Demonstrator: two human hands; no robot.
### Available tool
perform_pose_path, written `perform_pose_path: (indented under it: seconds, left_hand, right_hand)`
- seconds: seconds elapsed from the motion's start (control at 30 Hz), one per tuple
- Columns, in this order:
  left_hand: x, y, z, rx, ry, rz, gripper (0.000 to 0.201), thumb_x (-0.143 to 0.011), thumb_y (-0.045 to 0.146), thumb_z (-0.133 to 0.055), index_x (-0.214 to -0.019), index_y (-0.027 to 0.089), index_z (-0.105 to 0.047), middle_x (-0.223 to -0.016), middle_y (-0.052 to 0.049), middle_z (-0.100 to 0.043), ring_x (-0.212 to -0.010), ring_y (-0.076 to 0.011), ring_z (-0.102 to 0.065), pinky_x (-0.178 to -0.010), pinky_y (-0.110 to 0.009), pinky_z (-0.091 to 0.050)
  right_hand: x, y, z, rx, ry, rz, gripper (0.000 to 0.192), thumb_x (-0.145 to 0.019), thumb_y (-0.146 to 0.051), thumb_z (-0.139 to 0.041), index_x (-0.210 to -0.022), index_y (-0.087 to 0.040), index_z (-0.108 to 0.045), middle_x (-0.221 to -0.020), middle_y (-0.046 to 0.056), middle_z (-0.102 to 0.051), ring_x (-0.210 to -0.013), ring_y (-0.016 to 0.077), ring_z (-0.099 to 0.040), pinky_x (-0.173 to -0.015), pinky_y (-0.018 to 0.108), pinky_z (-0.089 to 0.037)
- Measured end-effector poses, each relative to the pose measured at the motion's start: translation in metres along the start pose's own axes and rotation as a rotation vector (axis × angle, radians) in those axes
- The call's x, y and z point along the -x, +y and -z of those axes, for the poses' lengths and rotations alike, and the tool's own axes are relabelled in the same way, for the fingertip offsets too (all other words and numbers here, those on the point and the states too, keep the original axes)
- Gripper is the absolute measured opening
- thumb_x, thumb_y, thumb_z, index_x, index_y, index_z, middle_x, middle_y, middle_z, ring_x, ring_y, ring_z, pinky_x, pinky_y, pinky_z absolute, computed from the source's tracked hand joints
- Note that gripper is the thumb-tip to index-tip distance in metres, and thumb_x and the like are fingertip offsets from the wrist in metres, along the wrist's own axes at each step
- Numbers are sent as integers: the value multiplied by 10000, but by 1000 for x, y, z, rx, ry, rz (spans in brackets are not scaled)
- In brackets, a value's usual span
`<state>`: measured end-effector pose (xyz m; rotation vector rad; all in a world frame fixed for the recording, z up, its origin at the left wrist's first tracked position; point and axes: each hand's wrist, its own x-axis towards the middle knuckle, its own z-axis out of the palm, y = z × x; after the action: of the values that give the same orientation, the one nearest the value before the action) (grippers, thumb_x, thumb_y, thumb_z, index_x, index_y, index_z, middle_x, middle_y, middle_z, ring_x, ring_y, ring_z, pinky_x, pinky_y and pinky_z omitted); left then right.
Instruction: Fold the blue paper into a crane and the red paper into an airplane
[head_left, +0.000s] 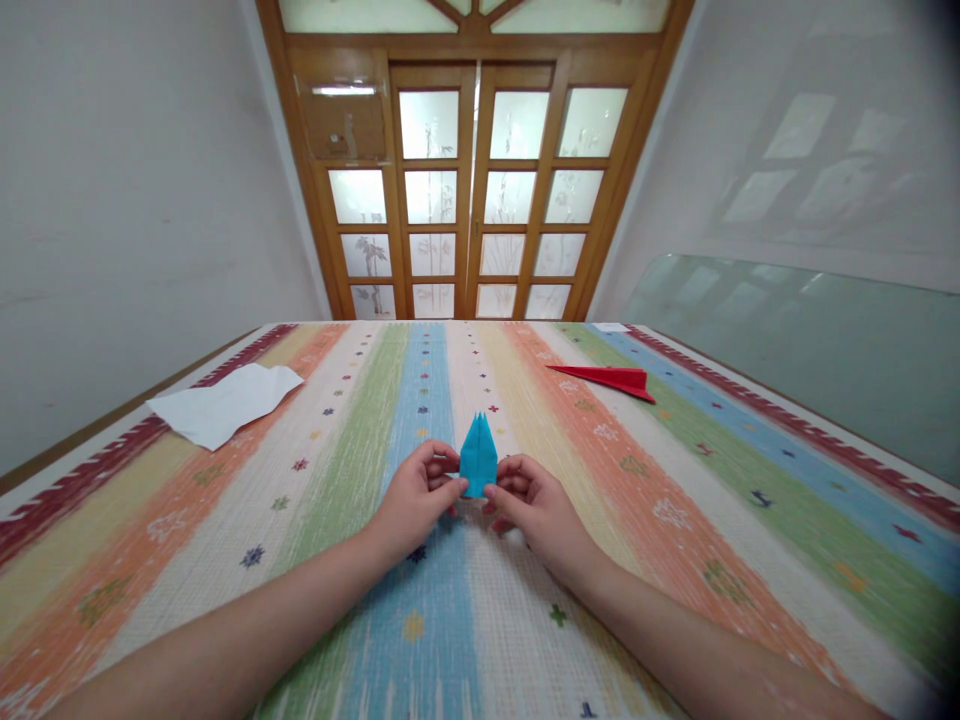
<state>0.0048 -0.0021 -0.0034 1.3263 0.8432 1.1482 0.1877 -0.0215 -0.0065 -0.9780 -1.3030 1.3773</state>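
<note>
I see two bare hands meeting over a striped cloth on the counter (675,520). Between them lies a blue fold (478,458), a pointed paper shape with its tip aimed away from me, toward the wooden door (469,190).

The left hand (415,500) pinches the near left corner of the fold between thumb and fingertips. The right hand (532,505) does the same at the near right corner. Each grip is clenched on the paper; neither is released. The fold's base looks to rest on or just above the cloth; I cannot tell which.

Left of the fold and well apart from it lies a white sheet (225,402), flat near the counter's edge. Right of the fold and farther from me lies a red plane (611,380), already folded.

My judgement of the risks: both grips sit at the narrow base, so a pull outward by either hand could tear the paper along a crease. Uneven pressure could skew the fold and leave the two sides lopsided. The fingers cover the base, so I cannot see whether the layers line up there, and a misaligned crease could go unnoticed. The soft cloth gives little firm backing, so a pressed crease may come out weak.
</note>
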Motion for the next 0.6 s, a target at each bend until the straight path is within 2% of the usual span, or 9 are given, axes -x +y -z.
perform_pose_path:
  seconds: [0.13, 0.33, 0.5, 0.6]
  left_hand:
    - [2, 0, 1, -35, -14, -4, 343, -785, 271, -687, -1085, 173, -553, -985, -65, -660, -729, -146, -629, -483, -203, -489]
    - [2, -1, 3, -171, -17, -28, 181, -782, 190, -585, -896, 155, -721, -855, -34, -681, -516, -69, -508, -464, -194, -428]
    - [2, -1, 4, -221, -44, 19, 232, -793, 180, -529, -899, 173, -735, -705, -7, -649, -479, -83, -508, -472, -210, -422]
    - [1, 0, 4, -208, -45, 27, 207, -813, 216, -539, -895, 173, -724, -700, -9, -642, -513, -98, -547, -510, -225, -448]
  right_hand:
    - [-1, 1, 0, -58, 29, -13, 405, -795, -386, -741, -1023, -248, -436, -698, -52, -622, -631, 160, -643, -489, 228, -478]
    - [-1, -1, -2, -128, -14, -55, 362, -798, -417, -733, -945, -234, -457, -745, -24, -665, -627, 150, -653, -499, 226, -482]
    - [-1, -6, -6, -187, -3, -59, 362, -753, -383, -780, -855, -211, -478, -741, -3, -687, -580, 127, -638, -525, 229, -482]
    - [-2, -6, -5, -189, -6, -61, 354, -739, -371, -790, -823, -205, -489, -710, -8, -674, -579, 126, -630, -544, 236, -483]
